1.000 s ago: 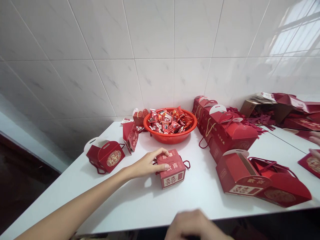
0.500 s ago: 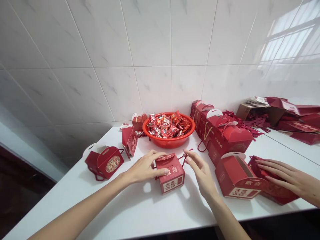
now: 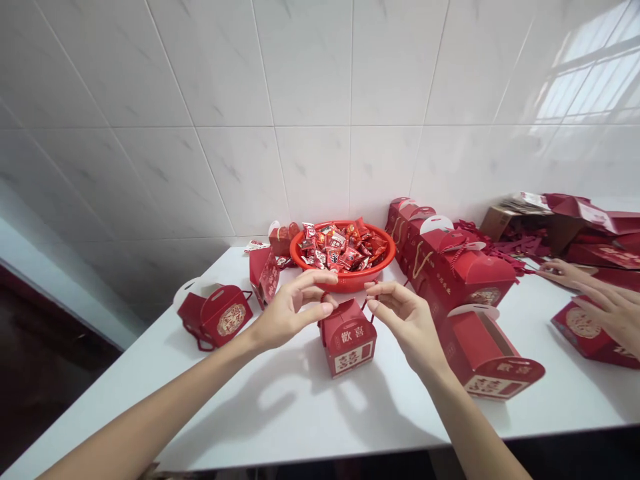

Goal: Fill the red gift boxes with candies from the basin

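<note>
The left hand (image 3: 290, 307) leaves the top of the red box (image 3: 354, 337), directly in front of the candy basin (image 3: 357, 283), and now curls loosely at the left cord (image 3: 325, 300); I cannot tell if it grips. The right hand (image 3: 405, 317) pinches the right cord (image 3: 373, 315). Likely, both of the 2 cords are now being handled together. Since 0.5 s ago, a co-worker's box (image 3: 583, 325) has shifted farther right of the basin.
</note>
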A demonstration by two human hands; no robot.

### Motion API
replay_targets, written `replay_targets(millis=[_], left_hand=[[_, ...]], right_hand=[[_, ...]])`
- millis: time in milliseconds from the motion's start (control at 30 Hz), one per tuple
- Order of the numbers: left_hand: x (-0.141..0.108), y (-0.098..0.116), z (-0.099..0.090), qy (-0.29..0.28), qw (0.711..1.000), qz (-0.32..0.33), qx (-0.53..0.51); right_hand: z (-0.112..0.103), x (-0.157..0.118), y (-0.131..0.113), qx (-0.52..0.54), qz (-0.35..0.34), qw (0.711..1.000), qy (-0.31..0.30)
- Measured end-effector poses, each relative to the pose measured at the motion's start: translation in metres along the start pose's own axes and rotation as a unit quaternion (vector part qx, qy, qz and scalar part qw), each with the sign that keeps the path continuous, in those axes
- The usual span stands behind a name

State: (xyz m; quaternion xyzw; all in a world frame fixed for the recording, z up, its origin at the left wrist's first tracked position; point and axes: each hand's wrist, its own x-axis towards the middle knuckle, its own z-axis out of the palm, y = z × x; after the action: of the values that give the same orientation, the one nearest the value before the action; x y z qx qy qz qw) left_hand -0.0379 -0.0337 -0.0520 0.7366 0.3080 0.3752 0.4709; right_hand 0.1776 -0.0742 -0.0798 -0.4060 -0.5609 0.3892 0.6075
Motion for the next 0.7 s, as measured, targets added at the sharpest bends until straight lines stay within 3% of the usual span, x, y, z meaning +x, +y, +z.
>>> replay_targets(millis=[133, 233, 367, 467, 567, 700], left_hand=[[-0.006, 0.012, 0.002, -0.042, 0.997, 0.063, -0.026], [-0.012, 0.015, 0.007, -0.067, 0.991, 0.105, 0.041], [-0.018, 0.015, 0.010, -0.083, 0.974, 0.158, 0.141], [-0.019, 0.013, 0.008, -0.052, 0.964, 0.204, 0.163], [-0.017, 0.009, 0.004, 0.015, 0.966, 0.232, 0.115], [-0.013, 0.006, 0.001, 0.095, 0.967, 0.224, 0.070]], right_hand=[[0.015, -0.008, -0.002, -0.089, -0.047, 0.994, -0.034], [0.029, -0.015, 0.004, -0.137, -0.077, 0.986, -0.054], [0.041, -0.018, 0.018, -0.144, -0.101, 0.984, -0.026], [0.042, -0.022, 0.012, -0.113, -0.112, 0.987, 0.011], [0.034, -0.035, -0.017, -0.095, -0.131, 0.985, 0.064], [-0.008, -0.051, -0.049, -0.126, -0.210, 0.956, 0.160]])
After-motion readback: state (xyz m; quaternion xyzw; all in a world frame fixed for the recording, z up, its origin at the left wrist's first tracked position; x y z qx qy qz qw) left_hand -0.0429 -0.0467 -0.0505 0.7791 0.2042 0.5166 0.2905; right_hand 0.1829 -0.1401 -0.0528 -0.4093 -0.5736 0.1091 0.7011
